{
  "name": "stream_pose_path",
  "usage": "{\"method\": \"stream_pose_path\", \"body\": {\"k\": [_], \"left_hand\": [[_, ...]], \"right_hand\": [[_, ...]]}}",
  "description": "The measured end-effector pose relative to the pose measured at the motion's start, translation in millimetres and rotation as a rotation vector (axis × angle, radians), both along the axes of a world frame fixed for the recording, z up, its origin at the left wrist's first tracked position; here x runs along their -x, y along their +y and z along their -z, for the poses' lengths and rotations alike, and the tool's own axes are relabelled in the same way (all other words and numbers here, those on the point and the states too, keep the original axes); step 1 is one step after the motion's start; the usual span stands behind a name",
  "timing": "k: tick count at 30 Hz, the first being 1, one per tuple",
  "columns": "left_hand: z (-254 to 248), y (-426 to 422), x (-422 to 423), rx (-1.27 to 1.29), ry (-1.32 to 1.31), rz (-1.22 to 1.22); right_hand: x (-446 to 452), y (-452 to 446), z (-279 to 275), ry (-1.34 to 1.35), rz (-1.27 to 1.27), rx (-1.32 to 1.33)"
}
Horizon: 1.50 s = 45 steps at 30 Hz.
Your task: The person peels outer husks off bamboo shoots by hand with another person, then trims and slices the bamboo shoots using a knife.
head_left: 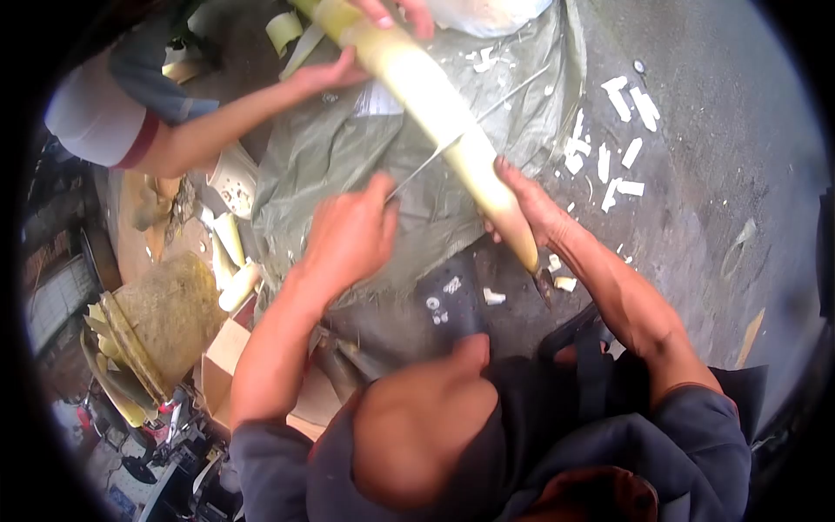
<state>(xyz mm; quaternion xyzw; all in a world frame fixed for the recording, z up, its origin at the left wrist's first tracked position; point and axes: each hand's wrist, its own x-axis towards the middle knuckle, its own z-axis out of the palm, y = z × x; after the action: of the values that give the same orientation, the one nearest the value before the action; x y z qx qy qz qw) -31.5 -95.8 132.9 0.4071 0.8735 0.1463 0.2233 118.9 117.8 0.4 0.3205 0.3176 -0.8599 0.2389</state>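
Note:
A long pale tapering stalk (426,91), with a brown pointed tip and greener upper end, lies diagonally in front of me. My right hand (532,204) grips it near the tip, thumb on the near side and fingers curled underneath. My left hand (352,230) is closed in a fist around a thin-bladed tool, its handle hidden. The narrow blade (422,165) crosses the stalk near its middle and touches it. Another person's hands (335,71) hold the upper part of the stalk.
A grey-green tarp (339,157) lies beneath the stalk. White pieces (644,109) are scattered on the dark floor at right. At left are a perforated white container (233,178), pale stalk pieces (228,239), a yellowish board (174,300) and a cardboard box (226,348).

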Motion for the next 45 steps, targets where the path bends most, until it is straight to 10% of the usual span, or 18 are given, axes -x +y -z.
{"method": "stream_pose_path", "body": {"k": [8, 16, 20, 28, 45], "left_hand": [[2, -11, 5, 0.097, -0.017, 0.009], [22, -3, -1, 0.037, 0.015, -0.009], [32, -86, -26, 0.081, 0.007, -0.078], [59, -169, -156, 0.263, 0.201, -0.457], [36, -103, -88, -0.236, -0.127, -0.397]], "right_hand": [[5, 31, -4, -0.042, -0.031, -0.039], [2, 36, 11, 0.031, 0.068, 0.495], [1, 40, 17, 0.041, 0.04, 0.414], [3, 21, 3, 0.238, -0.117, -0.765], [25, 16, -40, 0.216, -0.027, -0.433]]}}
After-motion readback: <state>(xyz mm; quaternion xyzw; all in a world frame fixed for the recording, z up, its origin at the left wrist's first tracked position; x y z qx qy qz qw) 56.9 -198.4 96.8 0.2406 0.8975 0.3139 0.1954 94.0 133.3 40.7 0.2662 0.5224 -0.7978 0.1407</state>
